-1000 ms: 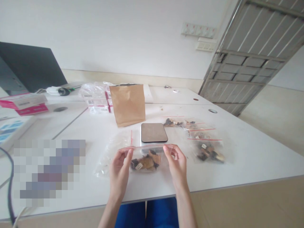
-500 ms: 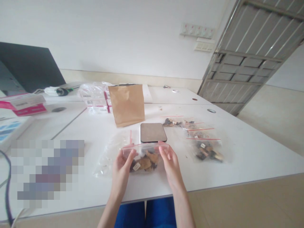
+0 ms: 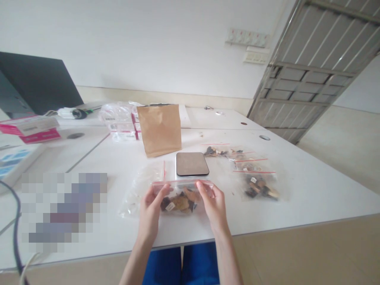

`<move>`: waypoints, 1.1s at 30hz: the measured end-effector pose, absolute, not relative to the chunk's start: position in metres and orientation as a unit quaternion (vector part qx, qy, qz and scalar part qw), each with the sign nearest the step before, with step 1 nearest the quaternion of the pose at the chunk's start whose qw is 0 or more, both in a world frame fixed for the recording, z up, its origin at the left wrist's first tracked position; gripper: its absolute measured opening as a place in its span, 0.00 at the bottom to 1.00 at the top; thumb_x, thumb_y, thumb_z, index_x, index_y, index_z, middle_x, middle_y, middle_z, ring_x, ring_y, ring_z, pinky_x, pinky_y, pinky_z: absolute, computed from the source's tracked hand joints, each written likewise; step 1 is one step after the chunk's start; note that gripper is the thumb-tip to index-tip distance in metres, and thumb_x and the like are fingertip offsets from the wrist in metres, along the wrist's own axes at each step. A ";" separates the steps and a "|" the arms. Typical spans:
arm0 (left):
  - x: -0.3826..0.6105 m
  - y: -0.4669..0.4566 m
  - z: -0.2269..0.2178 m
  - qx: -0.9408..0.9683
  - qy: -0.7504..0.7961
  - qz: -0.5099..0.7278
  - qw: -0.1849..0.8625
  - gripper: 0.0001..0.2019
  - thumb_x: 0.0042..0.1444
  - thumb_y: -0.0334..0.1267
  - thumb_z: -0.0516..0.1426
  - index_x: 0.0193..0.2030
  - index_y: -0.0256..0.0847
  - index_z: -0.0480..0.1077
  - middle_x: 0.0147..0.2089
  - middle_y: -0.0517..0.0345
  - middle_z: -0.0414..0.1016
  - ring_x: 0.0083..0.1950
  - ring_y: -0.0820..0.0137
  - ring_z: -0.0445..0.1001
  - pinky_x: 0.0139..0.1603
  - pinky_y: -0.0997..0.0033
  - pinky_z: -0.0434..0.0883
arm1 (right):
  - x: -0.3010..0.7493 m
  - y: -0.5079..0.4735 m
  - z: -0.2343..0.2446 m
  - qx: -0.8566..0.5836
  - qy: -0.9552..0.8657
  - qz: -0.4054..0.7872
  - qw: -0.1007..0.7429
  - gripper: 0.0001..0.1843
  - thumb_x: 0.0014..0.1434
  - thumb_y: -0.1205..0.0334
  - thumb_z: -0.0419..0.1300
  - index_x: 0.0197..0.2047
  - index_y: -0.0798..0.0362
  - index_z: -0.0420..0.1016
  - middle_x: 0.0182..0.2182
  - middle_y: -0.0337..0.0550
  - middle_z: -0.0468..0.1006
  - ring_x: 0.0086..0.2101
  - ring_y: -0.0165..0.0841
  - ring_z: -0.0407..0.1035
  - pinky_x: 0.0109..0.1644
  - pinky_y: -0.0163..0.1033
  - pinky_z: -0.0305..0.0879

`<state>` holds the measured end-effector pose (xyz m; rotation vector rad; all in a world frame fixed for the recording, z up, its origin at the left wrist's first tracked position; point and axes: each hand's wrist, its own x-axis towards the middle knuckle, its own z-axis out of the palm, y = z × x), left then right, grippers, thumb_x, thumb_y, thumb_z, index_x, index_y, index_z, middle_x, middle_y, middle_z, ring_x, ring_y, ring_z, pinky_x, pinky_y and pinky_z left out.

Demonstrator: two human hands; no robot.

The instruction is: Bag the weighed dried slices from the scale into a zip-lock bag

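Observation:
A clear zip-lock bag with a red seal line holds dried brown and black pieces and a small white packet. My left hand pinches its top edge at the left, thumb on the near side. At the other end of that edge my right hand grips the seal between thumb and fingers. Just behind the bag sits a small scale with a brownish square plate. To the left lies a clear, flat zip-lock bag, partly behind my left hand.
A brown paper bag stands behind the scale. Filled zip-lock bags lie at the right. Wrapped boxes, pink-and-white boxes and a dark monitor stand at the left. A cable hangs at the near left edge.
My right thumb has moved slightly left along the bag's seal, and the right hand has closed more on it. The view has shifted slightly; other things stay put.

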<state>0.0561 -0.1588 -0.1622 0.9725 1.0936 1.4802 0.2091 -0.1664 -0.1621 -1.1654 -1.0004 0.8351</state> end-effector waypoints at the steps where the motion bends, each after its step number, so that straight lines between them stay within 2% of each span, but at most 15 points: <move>1: 0.056 -0.159 -0.162 0.401 0.453 0.615 0.506 0.12 0.49 0.46 0.63 0.33 0.38 0.75 0.34 0.57 0.78 0.38 0.69 0.74 0.41 0.74 0.68 | 0.210 -0.167 -0.162 -0.511 -0.447 0.362 0.638 0.15 0.54 0.51 0.62 0.35 0.55 0.78 0.35 0.47 0.81 0.39 0.38 0.74 0.46 0.41 0.68; 9: 0.058 -0.161 -0.160 0.427 0.450 0.608 0.496 0.16 0.50 0.50 0.61 0.32 0.36 0.75 0.33 0.54 0.78 0.37 0.68 0.74 0.40 0.73 0.69 | 0.218 -0.167 -0.164 -0.522 -0.446 0.374 0.624 0.19 0.55 0.47 0.59 0.38 0.55 0.79 0.37 0.49 0.81 0.41 0.41 0.74 0.48 0.44 0.67; 13: 0.060 -0.161 -0.160 0.443 0.447 0.602 0.492 0.15 0.49 0.48 0.62 0.34 0.37 0.75 0.34 0.55 0.79 0.37 0.67 0.75 0.40 0.72 0.70 | 0.220 -0.168 -0.163 -0.513 -0.454 0.381 0.621 0.18 0.56 0.49 0.60 0.42 0.53 0.78 0.41 0.47 0.80 0.43 0.39 0.73 0.50 0.43 0.66; 19: 0.059 -0.161 -0.157 0.466 0.460 0.593 0.468 0.13 0.49 0.47 0.62 0.31 0.37 0.75 0.32 0.56 0.78 0.36 0.68 0.75 0.40 0.73 0.70 | 0.222 -0.169 -0.163 -0.508 -0.481 0.355 0.620 0.13 0.56 0.51 0.61 0.35 0.54 0.77 0.33 0.43 0.79 0.38 0.35 0.72 0.44 0.39 0.66; 28: 0.058 -0.166 -0.151 0.466 0.482 0.586 0.455 0.13 0.50 0.46 0.62 0.35 0.38 0.75 0.35 0.55 0.78 0.40 0.65 0.74 0.42 0.70 0.69 | 0.220 -0.172 -0.159 -0.519 -0.492 0.313 0.625 0.12 0.56 0.53 0.60 0.33 0.54 0.75 0.30 0.42 0.76 0.34 0.33 0.70 0.40 0.37 0.65; 33: 0.058 -0.165 -0.153 0.451 0.466 0.606 0.461 0.12 0.49 0.46 0.62 0.31 0.38 0.73 0.31 0.57 0.75 0.35 0.68 0.72 0.38 0.72 0.68 | 0.217 -0.171 -0.158 -0.510 -0.479 0.322 0.638 0.13 0.56 0.52 0.60 0.31 0.54 0.75 0.29 0.42 0.76 0.34 0.34 0.70 0.41 0.38 0.65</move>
